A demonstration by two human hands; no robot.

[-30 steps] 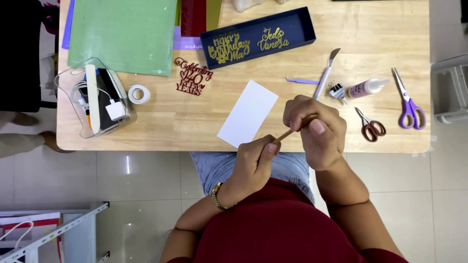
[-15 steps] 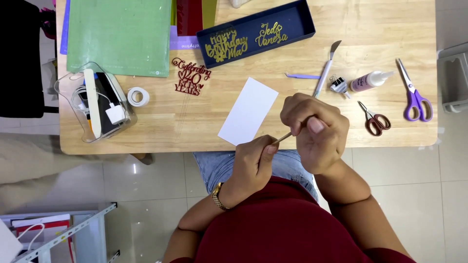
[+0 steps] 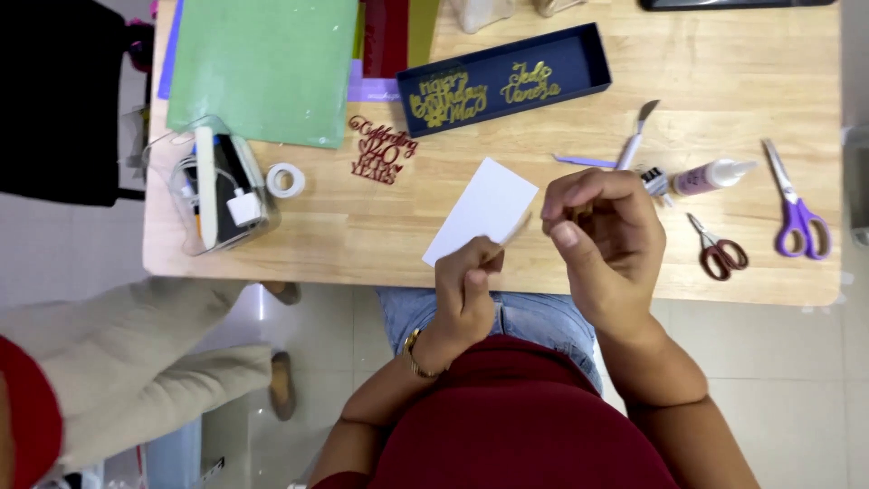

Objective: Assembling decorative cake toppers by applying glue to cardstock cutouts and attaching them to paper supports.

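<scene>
- Two hands meet over the near edge of the wooden bench [image 3: 724, 54], just below the white card [image 3: 482, 210] that lies flat on it.
- Left hand [image 3: 466, 294] is closed in a fist around the lower end of a thin wooden stick [image 3: 514, 229], which slants up and right, past the card's right corner.
- Right hand [image 3: 602, 235] is curled over the stick's upper end, fingers bent and thumb pointing down; the stick's tip is hidden beneath it, so I cannot tell whether the fingers actually pinch it.
- Up and left of the card lies a dark red cut-out of looping letters [image 3: 380, 149], and further left a small roll of white tape [image 3: 286, 179].
- Beyond the tape, well left of the card, stands a clear plastic box [image 3: 217, 190] holding a white strip, a cable and a white plug.
- Above the card sits a long navy tray [image 3: 588, 56] with two gold cut-out pieces inside.
- Up and left of the card, a green cutting mat [image 3: 262, 63] lies over purple and dark red sheets.
- Right of the card, partly behind the right hand, lie a grey-bladed scraper [image 3: 636, 131] and a small glue bottle [image 3: 711, 175] on its side.
- Further right are small red-handled scissors [image 3: 720, 249] and, well apart near the bench's right edge, purple-handled scissors [image 3: 797, 217].
- Low and far left of the card, beyond the bench, another person's beige sleeve [image 3: 127, 362] shows.
</scene>
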